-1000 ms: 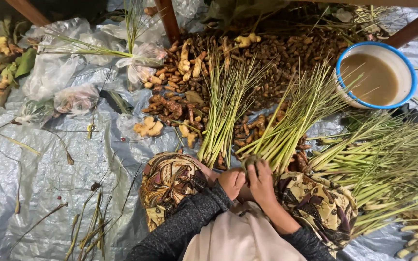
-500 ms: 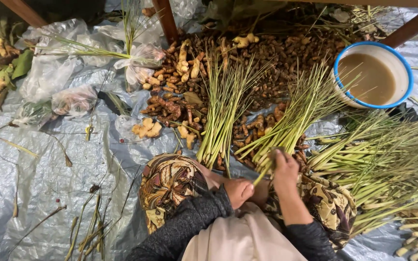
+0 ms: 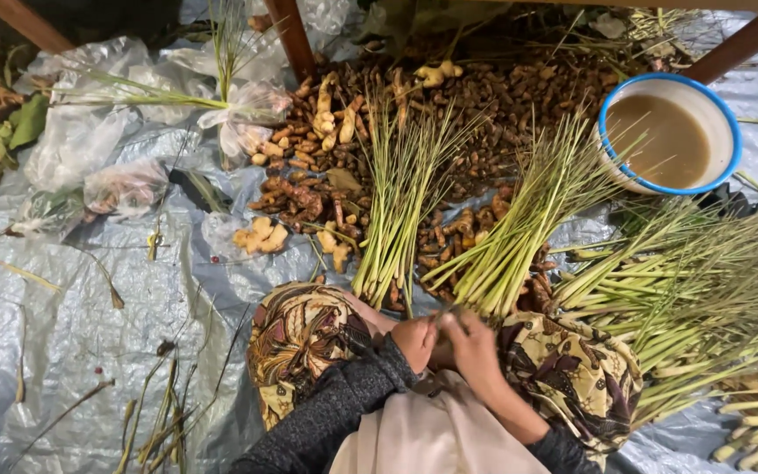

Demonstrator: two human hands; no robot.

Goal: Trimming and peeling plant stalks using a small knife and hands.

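My left hand and my right hand meet over my lap, between knees draped in a brown patterned cloth. Both hands pinch the base of a thin lemongrass stalk; its tip points toward the nearest lemongrass bundle. A second fanned bundle lies just left of that one. Dark sleeves cover both forearms.
A big heap of lemongrass lies to the right. Brown and yellow roots are piled beyond the bundles. A white bowl with a blue rim holds brown liquid at the far right. Plastic bags and scraps lie on the grey tarp to the left.
My right hand reached forward to the nearest lemongrass bundle, then came back beside my left hand with a stalk. My left hand stayed in my lap.
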